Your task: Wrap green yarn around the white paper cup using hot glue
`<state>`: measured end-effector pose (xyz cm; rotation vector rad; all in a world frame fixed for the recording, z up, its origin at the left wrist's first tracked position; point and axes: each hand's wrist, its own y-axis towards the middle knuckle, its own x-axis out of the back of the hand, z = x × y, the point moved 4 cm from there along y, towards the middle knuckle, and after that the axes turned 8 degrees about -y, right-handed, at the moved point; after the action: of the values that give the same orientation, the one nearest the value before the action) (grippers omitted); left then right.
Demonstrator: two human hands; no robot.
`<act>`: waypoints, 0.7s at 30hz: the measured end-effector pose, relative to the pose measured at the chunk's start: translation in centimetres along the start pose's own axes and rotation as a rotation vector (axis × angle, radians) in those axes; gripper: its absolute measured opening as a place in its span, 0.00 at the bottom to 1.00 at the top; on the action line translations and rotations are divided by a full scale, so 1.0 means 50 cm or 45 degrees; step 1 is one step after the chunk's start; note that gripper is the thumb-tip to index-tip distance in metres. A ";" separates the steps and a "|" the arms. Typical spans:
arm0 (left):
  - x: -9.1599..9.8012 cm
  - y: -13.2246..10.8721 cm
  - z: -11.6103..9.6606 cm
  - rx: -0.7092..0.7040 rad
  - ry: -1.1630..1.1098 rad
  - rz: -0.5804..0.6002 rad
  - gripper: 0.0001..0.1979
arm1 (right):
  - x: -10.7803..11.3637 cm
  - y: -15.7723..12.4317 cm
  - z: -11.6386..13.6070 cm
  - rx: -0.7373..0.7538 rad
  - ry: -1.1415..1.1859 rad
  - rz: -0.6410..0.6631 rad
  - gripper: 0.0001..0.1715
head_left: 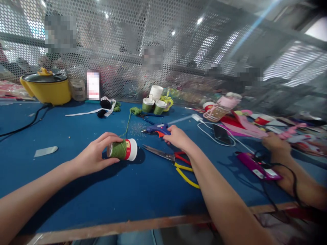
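My left hand grips a small paper cup lying on its side on the blue table; the cup is partly wound with green yarn, its white rim pointing right. A strand of green yarn runs from it back to a yarn clump. My right hand is closed on the handle of a blue glue gun whose nozzle points left. Scissors with red and yellow handles lie just in front of that hand.
Green-wrapped cups stand at the back by a mesh screen. A yellow pot sits far left, its black cable trailing. A phone, white cable and pink ribbons lie right. Another person's hand rests near a purple device.
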<state>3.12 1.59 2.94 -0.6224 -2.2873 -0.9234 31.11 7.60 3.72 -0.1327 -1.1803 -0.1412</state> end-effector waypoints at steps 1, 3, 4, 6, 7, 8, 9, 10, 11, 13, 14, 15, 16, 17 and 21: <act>0.001 0.001 0.000 0.000 0.010 0.001 0.19 | 0.008 -0.004 0.008 0.010 0.044 -0.001 0.14; 0.004 0.002 0.001 -0.007 0.026 -0.006 0.19 | 0.029 -0.016 0.031 0.069 0.140 -0.005 0.16; 0.005 0.002 0.001 -0.013 0.031 -0.009 0.18 | 0.039 -0.023 0.045 0.110 0.194 -0.006 0.14; 0.006 0.003 0.002 -0.021 0.038 -0.015 0.17 | 0.055 -0.040 0.071 0.167 0.353 0.001 0.08; 0.006 0.003 0.003 -0.023 0.041 -0.018 0.17 | 0.058 -0.049 0.082 0.190 0.428 0.011 0.08; 0.006 0.004 0.004 -0.023 0.043 -0.017 0.17 | 0.058 -0.060 0.092 0.211 0.493 0.023 0.08; 0.006 0.004 0.005 -0.021 0.044 -0.014 0.16 | 0.055 -0.071 0.100 0.236 0.540 0.039 0.08; 0.006 0.004 0.006 -0.019 0.043 -0.010 0.16 | 0.049 -0.082 0.107 0.269 0.574 0.064 0.08; 0.006 0.004 0.008 -0.018 0.041 -0.006 0.16 | 0.041 -0.094 0.113 0.304 0.596 0.098 0.07; 0.008 0.004 0.011 -0.018 0.032 -0.008 0.16 | 0.025 -0.116 0.120 0.354 0.610 0.186 0.08; 0.009 0.005 0.012 -0.016 0.029 -0.014 0.17 | 0.019 -0.126 0.121 0.364 0.598 0.223 0.09; 0.010 0.004 0.014 -0.012 0.028 -0.019 0.17 | 0.015 -0.134 0.122 0.363 0.576 0.253 0.09; 0.010 0.004 0.015 -0.007 0.028 -0.022 0.17 | 0.013 -0.141 0.122 0.357 0.546 0.271 0.10; 0.011 0.004 0.017 -0.002 0.031 -0.023 0.18 | 0.013 -0.146 0.123 0.349 0.514 0.281 0.11; 0.010 0.004 0.020 -0.014 0.036 -0.015 0.18 | 0.016 -0.157 0.126 0.349 0.429 0.337 0.16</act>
<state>2.53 2.56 2.80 -0.5969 -2.2645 -0.9449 24.28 0.94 7.07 -0.0212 -0.8267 0.2245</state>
